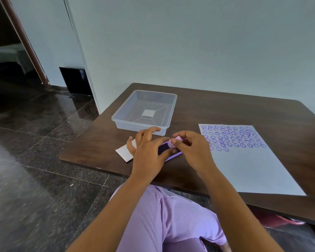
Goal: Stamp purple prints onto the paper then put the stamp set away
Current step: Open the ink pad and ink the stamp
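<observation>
A small lilac stamp [173, 142] is pinched in the fingers of my right hand [191, 150], held over the purple ink pad [166, 149] near the table's front left edge. My left hand [146, 149] rests on the pad and steadies it, fingers spread, covering most of it. A white lid or card [123, 151] lies under and left of the left hand. The white paper [247, 160] lies to the right, its top part filled with several rows of purple smiley prints [233, 138].
A clear plastic tray [168, 104] stands behind the hands with a small white square inside. The dark wooden table [225, 110] meets a pale wall at the back. My lap in lilac trousers is below the table edge. Dark tiled floor lies left.
</observation>
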Motion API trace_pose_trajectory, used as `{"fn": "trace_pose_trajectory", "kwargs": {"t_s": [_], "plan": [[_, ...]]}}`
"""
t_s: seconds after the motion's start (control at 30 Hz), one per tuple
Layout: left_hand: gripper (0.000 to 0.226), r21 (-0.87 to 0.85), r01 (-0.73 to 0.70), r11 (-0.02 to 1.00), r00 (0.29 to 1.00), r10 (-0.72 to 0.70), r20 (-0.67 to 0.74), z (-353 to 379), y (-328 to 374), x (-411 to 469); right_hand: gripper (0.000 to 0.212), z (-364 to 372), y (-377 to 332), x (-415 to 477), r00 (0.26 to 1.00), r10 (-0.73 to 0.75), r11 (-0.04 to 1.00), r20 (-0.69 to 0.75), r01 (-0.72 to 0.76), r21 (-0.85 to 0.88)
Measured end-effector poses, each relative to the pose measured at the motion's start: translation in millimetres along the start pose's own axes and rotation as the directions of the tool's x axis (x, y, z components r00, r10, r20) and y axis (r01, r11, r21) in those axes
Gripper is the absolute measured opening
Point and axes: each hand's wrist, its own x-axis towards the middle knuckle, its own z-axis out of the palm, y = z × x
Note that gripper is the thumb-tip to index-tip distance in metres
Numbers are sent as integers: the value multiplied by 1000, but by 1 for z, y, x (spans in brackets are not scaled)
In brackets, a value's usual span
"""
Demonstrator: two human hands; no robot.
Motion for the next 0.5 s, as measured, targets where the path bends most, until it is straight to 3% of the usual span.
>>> {"fn": "trace_pose_trajectory", "kwargs": {"t_s": [0.13,0.2,0.27,0.4,0.5], "plan": [[23,62,-65,996,998,65,-4,-8,-8,-5,12,4,-5,-1,995,21,999,102,-24,28],[21,116,-105,988,994,105,4,-13,-17,-13,8,3,-8,0,997,25,997,78,-31,74],[22,122,-51,991,999,50,13,-18,-30,-23,10,-3,-11,5,1000,20,995,9,-21,93],[22,125,141,982,990,-144,13,-29,-53,-36,8,-7,-12,16,998,21,999,53,-19,-42],[22,171,158,973,983,-172,69,-28,-56,-40,26,10,-2,16,990,33,974,134,-2,-224]]}}
